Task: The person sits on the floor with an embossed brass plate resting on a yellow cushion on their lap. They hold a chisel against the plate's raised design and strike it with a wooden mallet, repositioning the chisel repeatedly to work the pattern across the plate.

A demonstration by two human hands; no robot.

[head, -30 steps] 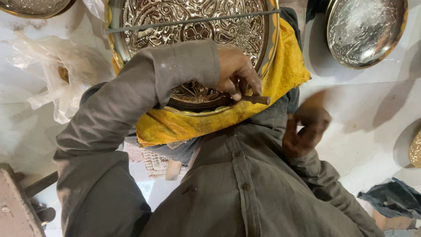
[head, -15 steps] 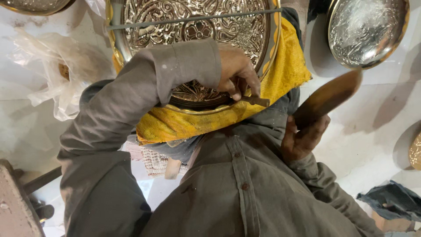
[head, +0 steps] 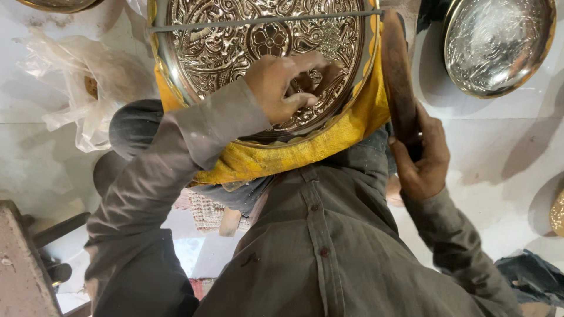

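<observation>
An embossed round brass plate (head: 235, 41) rests on a yellow cloth (head: 329, 144) over my lap. My left hand (head: 282, 88) lies on the plate's lower middle. Its fingers are pinched shut on a small punch that they mostly hide. My right hand (head: 420, 158) grips the handle of a long brown wooden mallet (head: 398, 76). The mallet stands upright along the plate's right rim. A thin metal rod (head: 264, 20) lies across the top of the plate.
A shiny silver dish (head: 496, 44) sits on the white floor at the upper right, and part of another plate (head: 59, 4) shows at the top left. A crumpled plastic bag (head: 82, 94) lies at the left, a grey block (head: 20, 264) at the lower left, and dark cloth (head: 529, 276) at the lower right.
My right hand has brought the wooden mallet up from beside my chest to stand along the plate's right rim. My left hand has slid from the plate's lower edge towards its middle.
</observation>
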